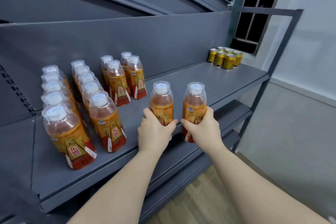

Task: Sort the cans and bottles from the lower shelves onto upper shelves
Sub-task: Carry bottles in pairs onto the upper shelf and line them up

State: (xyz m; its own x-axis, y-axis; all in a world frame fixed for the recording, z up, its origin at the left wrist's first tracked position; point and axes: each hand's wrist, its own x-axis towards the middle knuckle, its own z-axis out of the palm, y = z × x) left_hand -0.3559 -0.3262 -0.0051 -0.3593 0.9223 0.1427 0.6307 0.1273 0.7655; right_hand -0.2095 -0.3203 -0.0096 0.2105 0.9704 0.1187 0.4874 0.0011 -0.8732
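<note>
Rows of bottles and cans already fill the shelf; left hand and right hand each grip another bottle at centre frame, not yet lined up.

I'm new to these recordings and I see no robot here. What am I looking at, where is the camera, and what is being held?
There is no machine here: a person is working with bare hands. The single picture comes from a wide-angle camera worn on the person's head, looking forward and down. The left hand grips one orange-labelled bottle, and the right hand grips a second bottle. Both are upright with white caps, at the front of a grey metal shelf. Whether they already rest on it is unclear. To the left stand rows of the same bottles. At the shelf's far right end is a cluster of gold cans.
</note>
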